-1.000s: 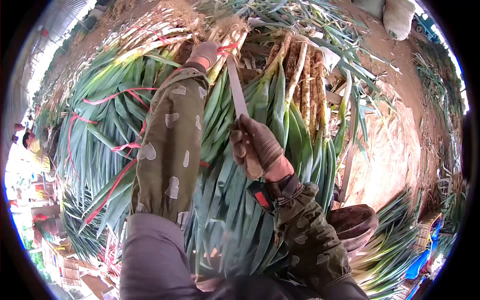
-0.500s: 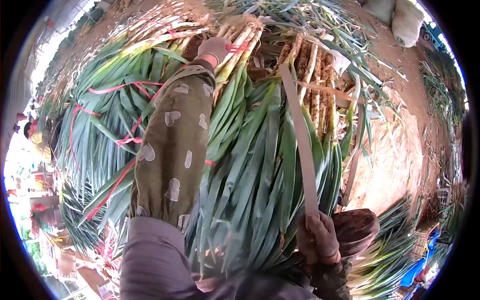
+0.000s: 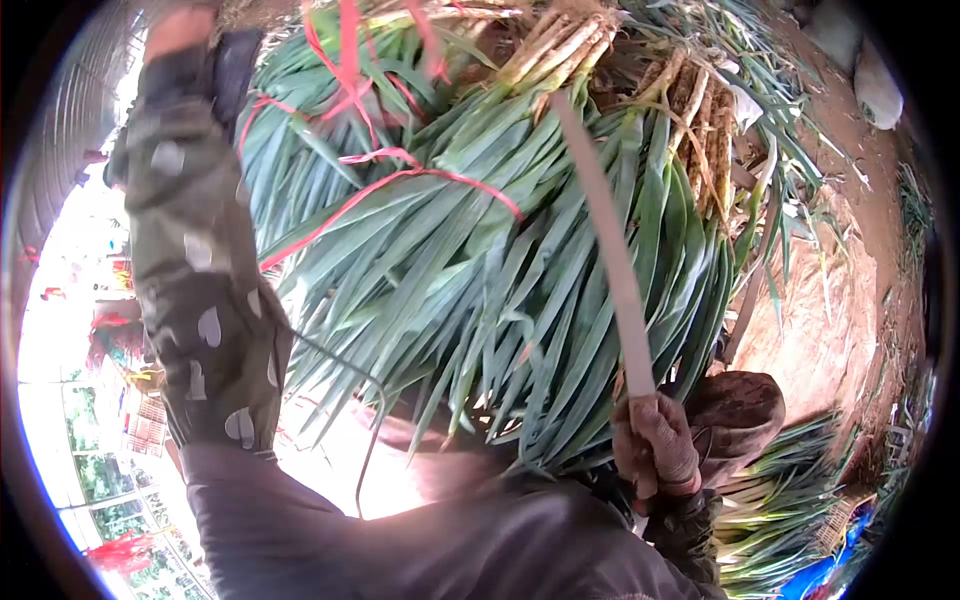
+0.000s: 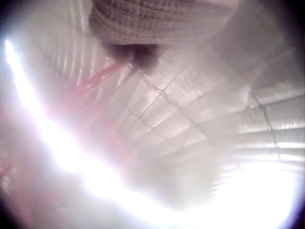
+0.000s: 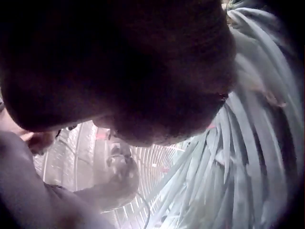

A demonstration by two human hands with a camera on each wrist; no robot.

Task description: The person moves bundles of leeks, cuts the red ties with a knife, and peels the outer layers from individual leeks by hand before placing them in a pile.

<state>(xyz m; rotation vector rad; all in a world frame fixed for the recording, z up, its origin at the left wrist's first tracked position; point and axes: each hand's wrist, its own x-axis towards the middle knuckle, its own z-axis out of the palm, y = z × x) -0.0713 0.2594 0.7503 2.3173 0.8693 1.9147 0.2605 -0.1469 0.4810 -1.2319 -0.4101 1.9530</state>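
Red plastic ties (image 3: 347,70) cross the left bundle of leeks (image 3: 330,160), some strands blurred and raised above it. My gloved left hand (image 4: 147,24), mostly cut off at the top left of the head view, grips a red strand in the left wrist view. A long, flat-bladed knife (image 3: 607,235) points upward over the leeks, its handle in my gloved right hand (image 3: 655,440). Behind the blade lies a middle leek bundle (image 3: 560,50) with pale stalks, and its green leaves (image 3: 460,240) fan toward me. My right hand appears dark in the right wrist view.
More leeks with dirt-brown stalks (image 3: 705,120) lie to the right. Beyond them is a pale flat sheet (image 3: 825,290) on bare soil. Another heap of leeks (image 3: 770,520) is at lower right, near my knee (image 3: 735,415). A thin dark cord (image 3: 375,430) hangs before my body.
My left hand has left the stalk end and swung up and left, drawing red ties. My right hand first drew the knife back from the bundle, then stayed low. The head view has shifted left.
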